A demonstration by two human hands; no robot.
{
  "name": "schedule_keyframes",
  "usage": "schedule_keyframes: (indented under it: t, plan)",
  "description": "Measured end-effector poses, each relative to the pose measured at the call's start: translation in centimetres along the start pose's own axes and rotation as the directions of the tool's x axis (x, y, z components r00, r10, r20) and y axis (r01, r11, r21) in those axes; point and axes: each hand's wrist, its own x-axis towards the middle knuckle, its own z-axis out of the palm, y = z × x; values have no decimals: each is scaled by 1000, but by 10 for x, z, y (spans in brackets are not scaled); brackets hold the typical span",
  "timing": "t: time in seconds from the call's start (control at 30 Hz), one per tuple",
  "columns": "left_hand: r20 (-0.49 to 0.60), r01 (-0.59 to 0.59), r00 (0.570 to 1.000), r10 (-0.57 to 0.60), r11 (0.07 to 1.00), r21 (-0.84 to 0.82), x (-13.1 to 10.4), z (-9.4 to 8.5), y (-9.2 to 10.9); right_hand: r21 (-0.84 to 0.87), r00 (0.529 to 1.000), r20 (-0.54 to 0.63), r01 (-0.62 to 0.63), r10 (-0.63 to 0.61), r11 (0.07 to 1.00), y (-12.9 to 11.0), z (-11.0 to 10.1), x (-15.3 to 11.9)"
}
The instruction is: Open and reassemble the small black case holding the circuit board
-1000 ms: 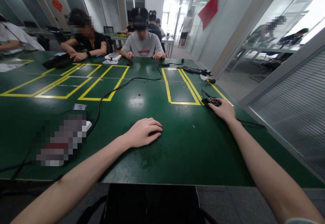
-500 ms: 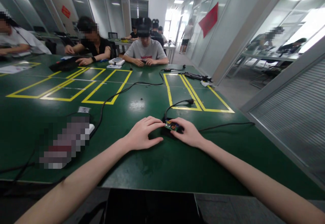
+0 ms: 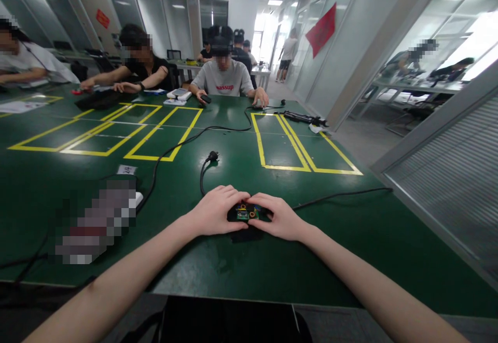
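Observation:
A small green circuit board [image 3: 248,213] with coils and other parts on it sits between my two hands, low over the table. My left hand [image 3: 213,212] grips its left end between thumb and fingers. From the other side, my right hand [image 3: 287,219] pinches the right end, and the fingertips of both hands nearly meet above and below the board. Dark casing shows around the board, partly hidden by my fingers. A short black cord with a plug [image 3: 212,157] rises from behind my left hand. Another black cable [image 3: 342,195] runs off to the right from my right hand.
The green table [image 3: 187,275] carries yellow tape outlines [image 3: 286,167]. A pixelated object [image 3: 97,218] lies at left, near a label numbered 24 [image 3: 127,169]. A long black cable [image 3: 155,166] crosses the table. Opposite, a co-worker [image 3: 223,76] sits near a folded black tripod-like thing [image 3: 303,118].
My hands have brought the board slightly left and nearer, and my left hand has closed onto it. The plug has swung left. The co-worker opposite has spread their hands apart.

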Motion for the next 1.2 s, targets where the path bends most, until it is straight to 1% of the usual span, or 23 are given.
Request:
schedule_keyframes:
  t: [0.1,0.17,0.3,0.47,0.53,0.67,0.73,0.93,1.1,1.2]
  plan:
    - [-2,29,1000,-29,1000,-4,-1,1,-4,15,999,-38,17,-17,1000,2,-5,1]
    - [6,49,999,-49,999,-23,-2,1,-6,-5,999,-46,8,-9,1000,2,-8,1]
    - [12,50,999,-49,994,-95,-3,3,-10,-72,998,-21,-63,62,995,4,-15,1]
    - [-9,66,998,-68,988,-141,-6,6,-16,-243,985,-92,-162,144,956,14,-19,2]
    - [-9,77,997,-79,987,-142,-7,7,-18,-266,981,-82,-192,177,944,18,-18,2]
    - [-9,75,997,-77,988,-134,-7,7,-17,-261,986,-1,-164,170,951,16,-11,1]
    - [-10,72,997,-74,989,-129,-6,6,-15,-264,988,8,-146,154,954,11,-8,-1]
    - [-39,75,996,-82,986,-148,-5,6,-6,-231,995,-20,-96,94,968,2,-5,0]
    - [-79,75,993,-88,985,-155,-6,8,-9,-271,984,-92,-175,155,947,3,-5,1]
    - [-95,69,992,-87,980,-185,-6,7,-12,-262,981,-110,-185,161,947,3,-5,1]
